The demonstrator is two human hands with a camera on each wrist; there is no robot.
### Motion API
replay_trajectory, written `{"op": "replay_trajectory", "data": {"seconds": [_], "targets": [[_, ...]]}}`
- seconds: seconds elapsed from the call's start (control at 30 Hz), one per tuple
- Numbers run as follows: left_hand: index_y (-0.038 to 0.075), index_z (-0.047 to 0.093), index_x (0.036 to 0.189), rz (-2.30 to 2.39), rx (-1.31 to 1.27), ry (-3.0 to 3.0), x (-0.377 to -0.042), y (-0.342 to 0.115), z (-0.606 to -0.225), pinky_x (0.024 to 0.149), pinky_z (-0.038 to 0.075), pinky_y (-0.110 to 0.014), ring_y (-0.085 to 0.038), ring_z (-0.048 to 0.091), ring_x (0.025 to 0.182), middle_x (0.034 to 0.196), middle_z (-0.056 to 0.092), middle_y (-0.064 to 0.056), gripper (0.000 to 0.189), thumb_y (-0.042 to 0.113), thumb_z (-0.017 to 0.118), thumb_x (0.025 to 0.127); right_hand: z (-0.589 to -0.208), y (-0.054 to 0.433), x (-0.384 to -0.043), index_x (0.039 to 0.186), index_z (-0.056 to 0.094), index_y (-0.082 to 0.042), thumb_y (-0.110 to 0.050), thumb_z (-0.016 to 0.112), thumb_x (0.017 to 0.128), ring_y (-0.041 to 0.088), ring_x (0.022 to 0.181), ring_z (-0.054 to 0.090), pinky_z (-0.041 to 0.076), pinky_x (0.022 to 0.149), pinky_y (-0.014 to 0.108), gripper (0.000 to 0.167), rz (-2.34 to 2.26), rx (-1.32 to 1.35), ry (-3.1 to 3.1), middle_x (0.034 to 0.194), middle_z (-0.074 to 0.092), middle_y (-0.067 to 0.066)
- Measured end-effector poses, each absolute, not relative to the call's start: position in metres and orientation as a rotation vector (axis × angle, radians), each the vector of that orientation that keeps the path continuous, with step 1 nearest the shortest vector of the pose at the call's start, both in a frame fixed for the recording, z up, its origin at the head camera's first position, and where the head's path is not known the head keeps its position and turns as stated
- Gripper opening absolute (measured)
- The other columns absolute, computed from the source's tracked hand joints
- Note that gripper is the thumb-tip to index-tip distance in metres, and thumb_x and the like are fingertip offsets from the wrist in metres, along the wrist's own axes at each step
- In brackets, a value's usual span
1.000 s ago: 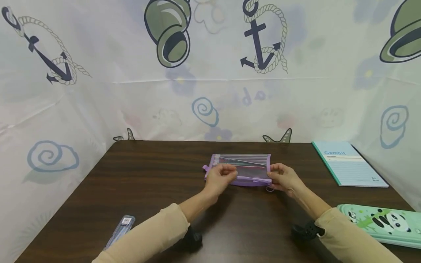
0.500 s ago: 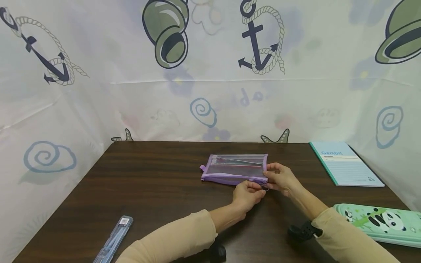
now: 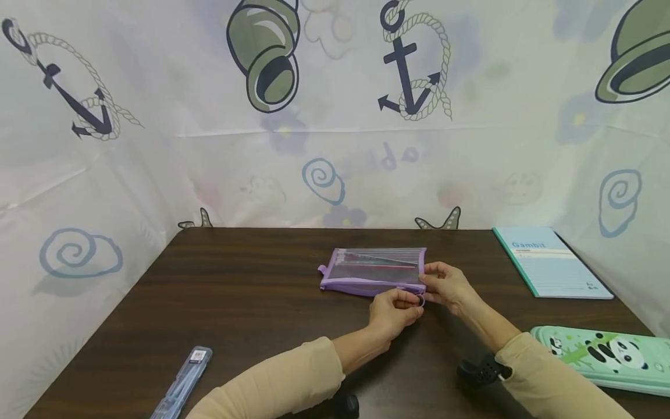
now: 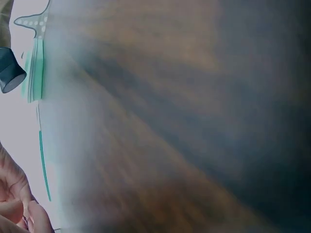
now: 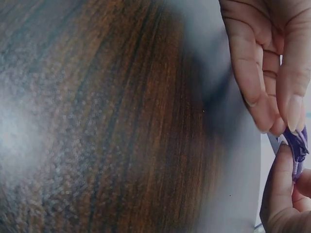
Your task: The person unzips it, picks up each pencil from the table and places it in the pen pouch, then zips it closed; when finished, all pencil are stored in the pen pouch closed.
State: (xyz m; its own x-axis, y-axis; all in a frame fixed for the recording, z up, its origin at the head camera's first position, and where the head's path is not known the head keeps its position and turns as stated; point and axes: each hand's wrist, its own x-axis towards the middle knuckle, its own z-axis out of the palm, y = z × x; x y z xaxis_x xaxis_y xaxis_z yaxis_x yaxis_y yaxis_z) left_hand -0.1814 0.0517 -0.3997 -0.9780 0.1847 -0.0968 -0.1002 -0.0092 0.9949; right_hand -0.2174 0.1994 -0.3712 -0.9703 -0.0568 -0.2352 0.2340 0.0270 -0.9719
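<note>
A clear pouch with purple trim and a zipper lies near the middle of the table, with thin straight items showing through its top. My right hand grips its right end between thumb and fingers. At the pouch's front right corner, my left hand pinches the zipper pull, from which a small ring sticks out. The right wrist view shows both hands meeting at the purple corner, my right hand above. In the left wrist view, only part of a hand shows.
A green panda pencil case lies at the right, beyond my right sleeve. Behind it is a notebook marked Gambit. A slim clear case with a label lies at the front left. Printed cloth stands around the table.
My left hand has moved from the pouch's left part to the zipper pull at its front right corner, uncovering the pouch's left side. The right hand keeps its hold on the right end.
</note>
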Motion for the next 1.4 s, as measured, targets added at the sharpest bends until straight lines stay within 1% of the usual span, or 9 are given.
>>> {"op": "replay_trajectory", "data": {"seconds": [0.1, 0.27, 0.4, 0.57, 0.83, 1.07, 1.4], "targets": [[-0.002, 0.067, 0.091, 2.081, 0.107, 2.085, -0.181, 0.050, -0.399, 0.067, 0.059, -0.026, -0.013, 0.068, 0.070, 0.079, 0.068, -0.006, 0.015, -0.001, 0.073, 0.078, -0.372, 0.199, -0.217, 0.114, 0.045, 0.007, -0.001, 0.053, 0.094, 0.007, 0.066, 0.059, 0.056, 0.059, 0.019, 0.023, -2.049, 0.180, 2.099, 0.079, 0.055, 0.000], [-0.002, 0.067, 0.089, 2.079, 0.109, 2.097, -0.185, 0.047, -0.396, 0.066, 0.060, -0.030, -0.020, 0.071, 0.071, 0.078, 0.071, -0.010, 0.012, 0.008, 0.070, 0.084, -0.373, 0.200, -0.217, 0.115, 0.044, 0.009, 0.000, 0.053, 0.093, 0.007, 0.066, 0.060, 0.057, 0.060, 0.020, 0.025, -2.056, 0.185, 2.103, 0.080, 0.055, 0.002], [-0.002, 0.069, 0.086, 2.060, 0.115, 2.164, -0.188, 0.044, -0.395, 0.062, 0.060, -0.028, -0.019, 0.070, 0.068, 0.077, 0.071, -0.011, 0.014, 0.013, 0.069, 0.085, -0.373, 0.201, -0.217, 0.116, 0.044, 0.010, 0.001, 0.053, 0.093, 0.008, 0.065, 0.059, 0.058, 0.062, 0.021, 0.026, -2.055, 0.188, 2.105, 0.080, 0.054, 0.002], [-0.002, 0.070, 0.086, 2.056, 0.145, 2.194, -0.191, 0.041, -0.393, 0.060, 0.059, -0.027, -0.018, 0.070, 0.066, 0.079, 0.072, -0.012, 0.014, 0.012, 0.068, 0.086, -0.372, 0.200, -0.218, 0.113, 0.046, 0.009, 0.002, 0.053, 0.093, 0.007, 0.064, 0.059, 0.057, 0.061, 0.020, 0.023, -2.080, 0.196, 2.099, 0.079, 0.053, 0.002], [-0.003, 0.070, 0.087, 2.046, 0.122, 2.182, -0.195, 0.037, -0.397, 0.059, 0.059, -0.026, -0.018, 0.070, 0.065, 0.078, 0.072, -0.012, 0.014, 0.011, 0.067, 0.087, -0.375, 0.198, -0.220, 0.116, 0.045, 0.012, 0.003, 0.053, 0.092, 0.007, 0.064, 0.059, 0.057, 0.059, 0.020, 0.026, -2.105, 0.199, 2.094, 0.079, 0.054, 0.002], [-0.004, 0.070, 0.089, 2.046, 0.107, 2.183, -0.197, 0.032, -0.396, 0.060, 0.059, -0.027, -0.018, 0.070, 0.066, 0.079, 0.072, -0.014, 0.016, 0.011, 0.066, 0.088, -0.375, 0.198, -0.222, 0.113, 0.046, 0.012, 0.005, 0.053, 0.092, 0.007, 0.064, 0.059, 0.057, 0.059, 0.020, 0.024, -2.158, 0.206, 2.061, 0.078, 0.054, 0.002], [-0.006, 0.070, 0.090, 2.074, 0.034, 2.160, -0.202, 0.021, -0.398, 0.061, 0.059, -0.028, -0.018, 0.070, 0.065, 0.081, 0.071, -0.017, 0.016, 0.009, 0.066, 0.087, -0.374, 0.198, -0.224, 0.117, 0.044, 0.014, 0.005, 0.052, 0.092, 0.006, 0.064, 0.058, 0.056, 0.058, 0.019, 0.028, -2.164, 0.241, 2.083, 0.079, 0.053, 0.003]]}}
